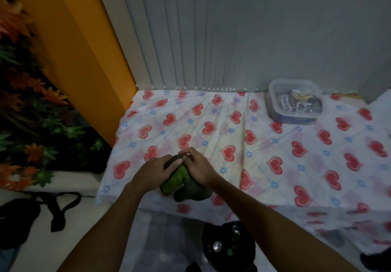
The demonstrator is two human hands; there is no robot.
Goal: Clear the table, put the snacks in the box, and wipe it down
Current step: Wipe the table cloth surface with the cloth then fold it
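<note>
Left hand [153, 169], right hand [198, 166] hold one green cloth [174, 180]; one box [295, 102] apart

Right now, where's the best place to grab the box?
Probably its left and right walls, just under the rim, reaching from the front. The box sits flat at the far right of the table, low and wide, with no handle showing.

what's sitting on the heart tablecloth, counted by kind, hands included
green cloth: 1
clear lidded snack box: 1
hands on the cloth: 2 (left hand, right hand)
total: 4
</note>
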